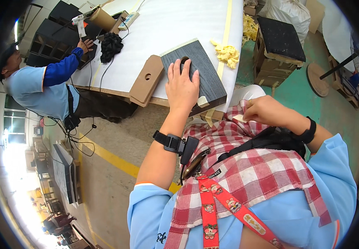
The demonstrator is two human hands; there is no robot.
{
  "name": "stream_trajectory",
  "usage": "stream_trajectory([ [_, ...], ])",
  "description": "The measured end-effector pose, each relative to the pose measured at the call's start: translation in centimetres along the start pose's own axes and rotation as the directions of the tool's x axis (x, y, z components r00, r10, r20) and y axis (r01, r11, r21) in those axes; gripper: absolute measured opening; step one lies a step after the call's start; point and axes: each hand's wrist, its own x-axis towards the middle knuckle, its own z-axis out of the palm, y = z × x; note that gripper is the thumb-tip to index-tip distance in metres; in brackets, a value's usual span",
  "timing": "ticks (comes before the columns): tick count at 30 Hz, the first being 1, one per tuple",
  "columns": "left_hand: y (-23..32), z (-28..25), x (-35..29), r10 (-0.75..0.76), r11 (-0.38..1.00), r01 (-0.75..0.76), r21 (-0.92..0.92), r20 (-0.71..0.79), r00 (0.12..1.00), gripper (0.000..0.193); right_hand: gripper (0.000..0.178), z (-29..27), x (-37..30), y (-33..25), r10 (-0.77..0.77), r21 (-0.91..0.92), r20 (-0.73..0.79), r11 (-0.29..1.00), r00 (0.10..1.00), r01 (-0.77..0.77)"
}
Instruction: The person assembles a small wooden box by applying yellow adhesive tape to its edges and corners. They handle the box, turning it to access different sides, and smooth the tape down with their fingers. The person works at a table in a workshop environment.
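My left hand (181,89) lies flat, fingers stretched, on a dark grey wood-grain box (208,76) at the table's near edge. Its fingertips reach a round hole in the box's top. A cream piece of tape (203,101) sticks at the box's near edge, and another strip (209,118) hangs just below. In front of my checked apron, my right hand (266,110) is closed in a pinch on a small pale strip (240,118), apart from the box. Left of the box lies a brown board (147,79) with a small round hole.
Crumpled yellow scraps (227,54) lie on the white table (179,25), right of the box. Beyond the table's right edge stands a black-topped stool (277,45). At left, a co-worker (42,83) reaches toward a heat gun (79,23) beside a black bundle (111,46) and cables.
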Motion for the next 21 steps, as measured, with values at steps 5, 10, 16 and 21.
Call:
stream_trajectory([
  [5, -0.3, -0.3, -0.3, 0.115, 0.992, -0.106, 0.071, -0.142, 0.983, 0.037, 0.022, -3.0, 0.1, -0.3, 0.442, 0.879, 0.078, 0.393, 0.894, -0.271],
  [10, 2.1, -3.2, -1.8, 0.303, 0.803, -0.228, -0.551, 0.049, 0.952, 0.028, 0.024, -2.1, 1.1, 0.2, 0.386, 0.989, 0.114, 0.043, 0.916, -0.141],
  [16, 4.7, -5.8, -3.1, 0.235, 0.212, 0.381, -0.900, 0.425, 0.874, 0.024, 0.028, -2.1, 2.2, -0.7, 0.379, 0.994, 0.084, 0.029, 0.922, -0.103],
  [21, 5.1, -6.0, -3.5, 0.122, 0.259, 0.370, -0.892, 0.410, 0.904, 0.017, 0.029, -1.9, 3.4, -2.6, 0.390, 0.949, 0.003, 0.289, 0.921, -0.126],
])
